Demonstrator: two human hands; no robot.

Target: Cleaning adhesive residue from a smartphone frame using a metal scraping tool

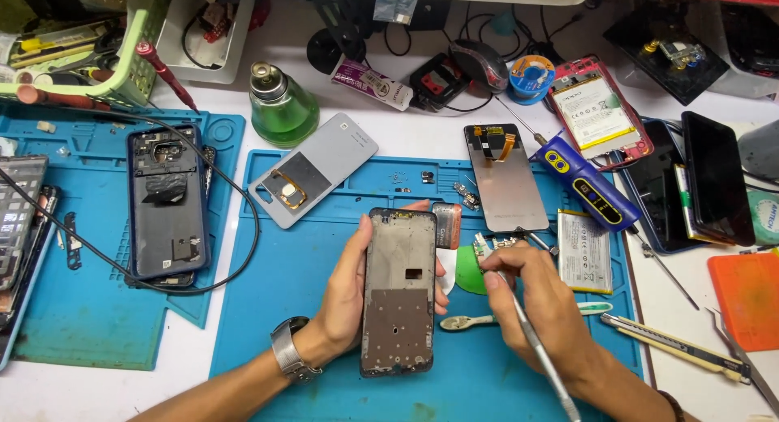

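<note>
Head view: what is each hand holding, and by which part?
Left hand holds the bare phone frame by its long side edges, near the middle. Right hand pinches metal tweezers near their tip end.

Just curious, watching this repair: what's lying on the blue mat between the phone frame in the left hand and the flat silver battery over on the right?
In the head view: the right hand holding tweezers, a small circuit board and a green disc lie between the phone frame and battery.

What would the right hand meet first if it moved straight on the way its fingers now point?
Probably the small circuit board at the fingertips of the right hand. They point up and left and look almost on it already. Beyond it lies the screen panel. Depth is unclear.
</note>
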